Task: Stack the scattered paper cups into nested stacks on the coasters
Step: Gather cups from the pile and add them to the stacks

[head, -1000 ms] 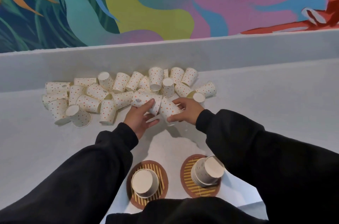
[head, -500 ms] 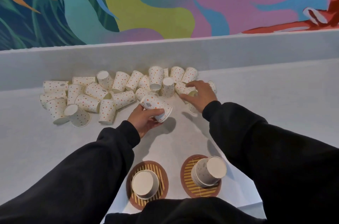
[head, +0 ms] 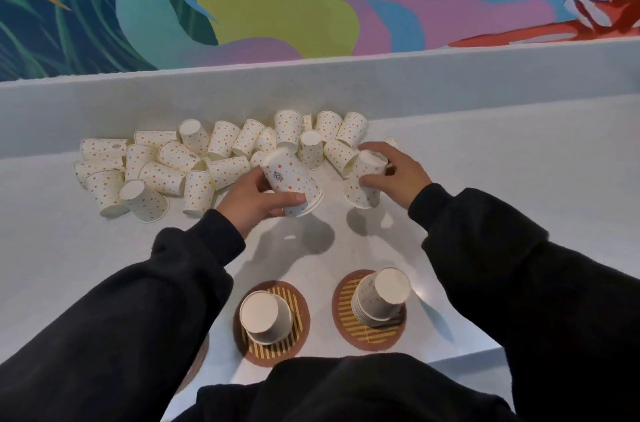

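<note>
Paper, thin and white with orange and yellow dots: that's the cup (head: 291,179) in my left hand (head: 254,200). My thumb is on the near wall and my fingers are curled round by the rim. The base is tipped up and away from me.

> ok, what's different from half a sec ago?

Mostly my right hand (head: 398,169). It was flat over the right end of the pile (head: 173,165). Now it grips a second cup (head: 367,179) mouth-down, fingers hooked over the closed base, thumb on the side facing me. It's clear of the counter (head: 519,179), judging by the shadow underneath. The left one has swung from lying sideways to more bottom-up.

> and the coasters?

Both are close to my body, well apart from either hand. They're round and brown with yellow stripes. The left coaster (head: 298,300) carries the left stack (head: 265,316), upside down, and I can't tell how many deep. On the right coaster (head: 346,304), the right stack (head: 381,293) leans right, with several rims bunched at the bottom. The other cups lie tumbled along the smooth grey ledge (head: 450,86).
</note>
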Available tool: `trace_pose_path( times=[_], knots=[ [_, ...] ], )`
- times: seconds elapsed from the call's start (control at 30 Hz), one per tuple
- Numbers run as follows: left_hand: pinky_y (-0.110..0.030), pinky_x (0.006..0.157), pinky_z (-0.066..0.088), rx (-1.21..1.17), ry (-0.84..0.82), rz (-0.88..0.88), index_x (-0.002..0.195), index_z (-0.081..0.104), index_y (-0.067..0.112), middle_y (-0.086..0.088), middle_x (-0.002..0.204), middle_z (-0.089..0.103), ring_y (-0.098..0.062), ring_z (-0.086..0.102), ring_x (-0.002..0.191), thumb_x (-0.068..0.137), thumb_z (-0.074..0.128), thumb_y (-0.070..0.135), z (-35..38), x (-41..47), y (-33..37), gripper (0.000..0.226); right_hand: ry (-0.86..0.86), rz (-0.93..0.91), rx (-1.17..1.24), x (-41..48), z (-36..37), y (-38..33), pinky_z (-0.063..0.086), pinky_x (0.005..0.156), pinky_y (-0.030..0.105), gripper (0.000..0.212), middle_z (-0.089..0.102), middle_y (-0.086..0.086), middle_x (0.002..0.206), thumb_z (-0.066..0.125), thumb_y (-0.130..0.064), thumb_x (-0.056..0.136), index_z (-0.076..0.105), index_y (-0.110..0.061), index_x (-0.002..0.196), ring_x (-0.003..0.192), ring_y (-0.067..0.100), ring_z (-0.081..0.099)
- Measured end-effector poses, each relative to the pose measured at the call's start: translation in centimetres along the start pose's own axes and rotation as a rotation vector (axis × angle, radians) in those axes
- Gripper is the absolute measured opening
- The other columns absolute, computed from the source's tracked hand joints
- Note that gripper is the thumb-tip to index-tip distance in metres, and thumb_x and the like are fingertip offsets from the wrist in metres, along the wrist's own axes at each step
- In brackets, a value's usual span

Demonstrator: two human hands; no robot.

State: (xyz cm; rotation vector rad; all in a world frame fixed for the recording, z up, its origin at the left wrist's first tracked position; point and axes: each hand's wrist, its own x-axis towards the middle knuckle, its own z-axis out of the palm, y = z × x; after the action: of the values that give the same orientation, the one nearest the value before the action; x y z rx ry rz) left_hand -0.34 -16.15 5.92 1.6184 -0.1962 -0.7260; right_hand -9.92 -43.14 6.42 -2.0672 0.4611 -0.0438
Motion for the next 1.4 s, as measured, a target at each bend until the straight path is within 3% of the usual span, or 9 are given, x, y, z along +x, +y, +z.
trace_pose_path(
  times=[0.17, 0.3, 0.43, 0.53, 0.9, 1.1, 1.17, 1.27, 1.4],
  knots=[
    [-0.041, 0.094, 0.058, 0.229, -0.008, 0.225, 0.120, 0.065, 0.031, 0.010, 0.115, 0.076, -0.015, 0.072, 0.108, 0.054, 0.098, 0.040, 1.3, -5.2, 3.7, 0.075, -0.035, -0.179, 0.245, -7.1, -2.1, -1.3, 0.058, 0.086, 0.030, 0.055, 0.055, -0.010, 0.136, 0.073, -0.017, 0.088, 0.056, -0.033, 0.137, 0.118, 0.012, 0.060],
    [-0.042, 0.097, 0.057, 0.283, -0.020, 0.306, 0.124, 0.062, 0.037, 0.014, 0.118, 0.074, -0.011, 0.070, 0.110, 0.053, 0.094, 0.047, 3.1, -9.0, 4.3, 0.078, 0.017, -0.218, 0.246, -11.8, -3.0, -0.4, 0.059, 0.086, 0.031, 0.069, 0.061, -0.011, 0.126, 0.078, -0.040, 0.069, 0.054, -0.027, 0.133, 0.116, 0.013, 0.061],
    [-0.036, 0.094, 0.058, 0.282, 0.007, 0.338, 0.126, 0.062, 0.040, 0.016, 0.117, 0.073, -0.009, 0.070, 0.109, 0.053, 0.093, 0.047, 4.7, -11.5, 3.2, 0.079, 0.044, -0.220, 0.184, -14.8, -2.8, 1.3, 0.060, 0.087, 0.041, 0.057, 0.066, -0.016, 0.119, 0.081, -0.040, 0.070, 0.060, -0.033, 0.123, 0.113, 0.014, 0.064],
    [-0.045, 0.095, 0.058, 0.272, 0.012, 0.308, 0.126, 0.063, 0.039, 0.012, 0.117, 0.074, -0.013, 0.070, 0.110, 0.054, 0.095, 0.045, 5.5, -12.1, 1.7, 0.078, 0.056, -0.229, 0.111, -16.3, -1.6, 3.0, 0.058, 0.085, 0.042, 0.055, 0.064, -0.016, 0.123, 0.083, -0.033, 0.074, 0.060, -0.034, 0.124, 0.113, 0.012, 0.062],
    [-0.025, 0.091, 0.057, 0.403, 0.058, 0.300, 0.122, 0.057, 0.046, 0.026, 0.113, 0.069, 0.001, 0.066, 0.106, 0.071, 0.093, 0.033, 8.7, -13.9, -2.6, 0.064, 0.007, -0.146, 0.002, -17.4, 3.7, 7.9, 0.042, 0.086, 0.014, 0.059, 0.060, -0.024, 0.125, 0.087, -0.034, 0.075, 0.058, -0.038, 0.127, 0.116, -0.002, 0.055],
    [-0.033, 0.094, 0.058, 0.385, 0.144, 0.299, 0.131, 0.056, 0.038, 0.017, 0.121, 0.069, -0.007, 0.067, 0.110, 0.071, 0.093, 0.033, 6.1, -14.8, -1.7, 0.071, -0.011, -0.126, -0.043, -17.5, 2.4, 6.1, 0.040, 0.102, 0.024, 0.096, 0.050, -0.020, 0.141, 0.090, -0.051, 0.062, 0.040, -0.046, 0.143, 0.130, 0.006, 0.047],
    [-0.033, 0.093, 0.058, 0.376, 0.197, 0.298, 0.128, 0.057, 0.046, 0.020, 0.118, 0.070, -0.003, 0.068, 0.107, 0.069, 0.094, 0.032, 4.6, -15.3, -1.6, 0.071, 0.086, -0.259, -0.122, -17.8, 1.1, 2.9, 0.040, 0.107, 0.030, 0.084, 0.048, -0.019, 0.144, 0.086, -0.050, 0.069, 0.046, -0.042, 0.143, 0.134, 0.009, 0.046],
    [-0.032, 0.092, 0.057, 0.401, 0.270, 0.298, 0.118, 0.056, 0.059, 0.025, 0.115, 0.070, -0.001, 0.068, 0.106, 0.068, 0.096, 0.032, 2.4, -16.4, -1.9, 0.070, 0.198, -0.422, 0.011, -18.0, 1.3, -2.7, 0.053, 0.095, 0.028, 0.049, 0.064, -0.014, 0.126, 0.081, -0.027, 0.084, 0.063, -0.028, 0.130, 0.117, 0.009, 0.061],
    [-0.025, 0.090, 0.053, 0.512, 0.330, 0.319, 0.115, 0.052, 0.068, 0.032, 0.116, 0.066, 0.001, 0.064, 0.109, 0.071, 0.093, 0.037, 0.7, -18.0, -3.1, 0.069, -0.142, -0.307, 0.047, -17.6, 6.3, -6.4, 0.057, 0.094, 0.030, 0.043, 0.065, -0.015, 0.127, 0.074, -0.026, 0.090, 0.061, -0.031, 0.131, 0.114, 0.004, 0.062]
  ],
)
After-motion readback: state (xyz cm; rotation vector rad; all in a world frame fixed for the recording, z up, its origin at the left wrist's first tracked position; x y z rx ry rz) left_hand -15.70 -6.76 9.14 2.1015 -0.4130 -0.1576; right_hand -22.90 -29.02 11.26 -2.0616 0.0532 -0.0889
